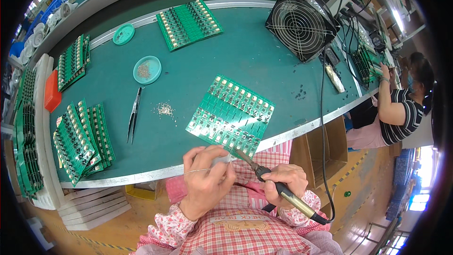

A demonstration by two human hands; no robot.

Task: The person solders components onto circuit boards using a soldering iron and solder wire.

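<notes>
A green circuit board panel (231,113) lies slanted near the front edge of the bench, its near corner close to my hands. My right hand (289,183) is wrapped round the handle of a soldering iron (295,200), whose tip points at the panel's near edge. Whether the tip touches the board I cannot tell. Left of it, my left hand (207,179) pinches a thin solder wire (196,170). A small whitish piece (222,160) shows at these fingers, its kind unclear. Black-and-silver tweezers (134,115) rest on the bench beside a scattered pile of tiny pale parts (165,109).
More board panels stand at the left (85,141) and back (188,24). Two turquoise dishes (155,76) (123,34) hold small parts. A black fan (302,26) stands back right; the iron's cord (323,127) runs past it. Another person (401,108) works at far right.
</notes>
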